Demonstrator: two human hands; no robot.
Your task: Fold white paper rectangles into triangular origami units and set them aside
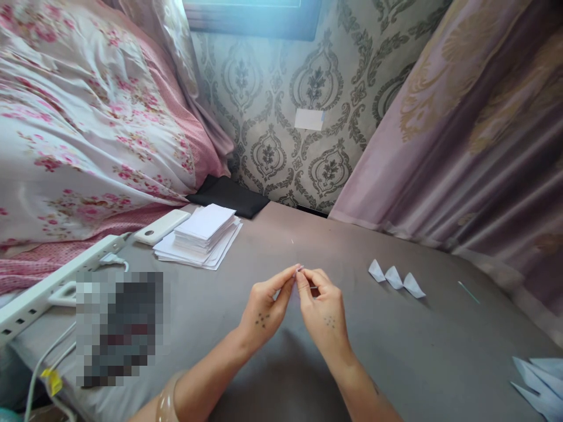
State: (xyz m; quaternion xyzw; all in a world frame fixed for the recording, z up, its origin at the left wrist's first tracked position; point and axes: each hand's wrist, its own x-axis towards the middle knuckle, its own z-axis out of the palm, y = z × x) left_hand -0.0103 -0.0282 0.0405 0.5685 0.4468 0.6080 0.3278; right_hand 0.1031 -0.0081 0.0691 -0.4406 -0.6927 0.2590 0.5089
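Over the middle of the grey surface, my left hand (266, 299) and my right hand (323, 302) meet at the fingertips. Both are closed in a pinch on a small piece of paper (300, 268). Only a pale edge of it shows, and my fingers hide its shape. To the right stand three small folded white paper pieces (394, 278) in a slanting row, apart from my hands. A stack of white paper sheets (206, 228) lies to the left, smaller sheets on top of larger ones.
More folded paper (539, 384) lies at the lower right edge. A thin greenish stick (468, 292) rests at the right. At left are a white power strip (65, 275), a white flat device (162, 227) and a blurred-out dark object (127, 328). A black flat item (233, 194) lies by the wall.
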